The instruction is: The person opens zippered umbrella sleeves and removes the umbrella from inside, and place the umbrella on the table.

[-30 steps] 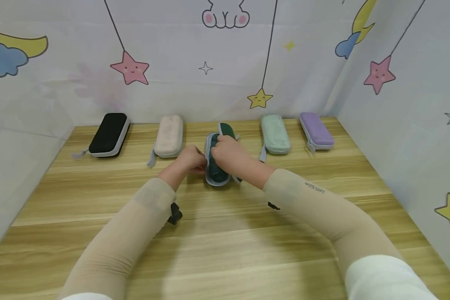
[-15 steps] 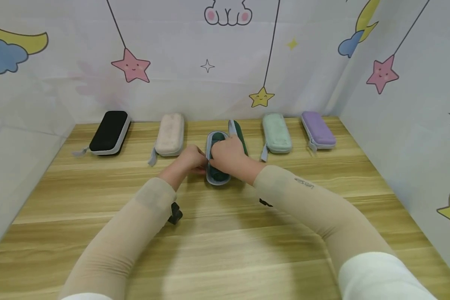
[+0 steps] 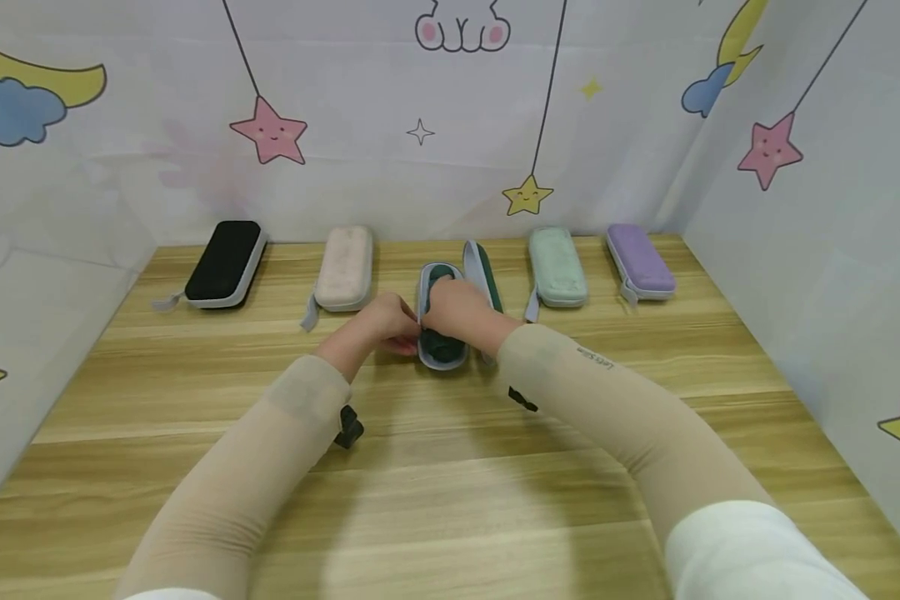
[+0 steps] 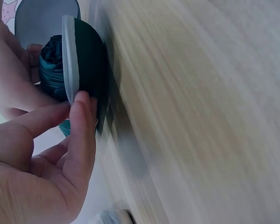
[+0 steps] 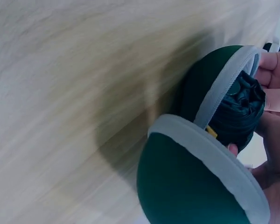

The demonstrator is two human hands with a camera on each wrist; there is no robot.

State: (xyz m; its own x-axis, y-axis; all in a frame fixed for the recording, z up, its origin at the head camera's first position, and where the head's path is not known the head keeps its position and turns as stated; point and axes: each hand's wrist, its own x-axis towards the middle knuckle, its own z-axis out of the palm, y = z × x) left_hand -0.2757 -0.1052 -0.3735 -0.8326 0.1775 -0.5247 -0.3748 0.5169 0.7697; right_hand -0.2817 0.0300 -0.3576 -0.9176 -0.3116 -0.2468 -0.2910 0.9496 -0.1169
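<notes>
An unzipped dark green case (image 3: 444, 366) with a grey rim lies at the back middle of the table, its lid (image 3: 487, 271) swung out to the right. Inside sits a dark green folded umbrella (image 3: 441, 346), its rolled shiny fabric plain in the left wrist view (image 4: 51, 79). My left hand (image 3: 390, 321) pinches the case's left rim between thumb and fingers. Reaching in from the right, my right hand (image 3: 461, 308) holds the umbrella, thumb and fingers on opposite sides of it; the head view hides its fingertips. A small yellow bit (image 5: 212, 131) shows beside the umbrella.
Closed zip cases stand along the back: black (image 3: 225, 262) and cream (image 3: 345, 267) on the left, mint (image 3: 557, 267) and purple (image 3: 640, 261) on the right. A patterned curtain (image 3: 375, 183) rises right behind the wooden table (image 3: 450, 500).
The lid has swung outward to the right, away from the umbrella. My right hand has moved slightly down and deeper over the umbrella. The left hand keeps its hold on the rim.
</notes>
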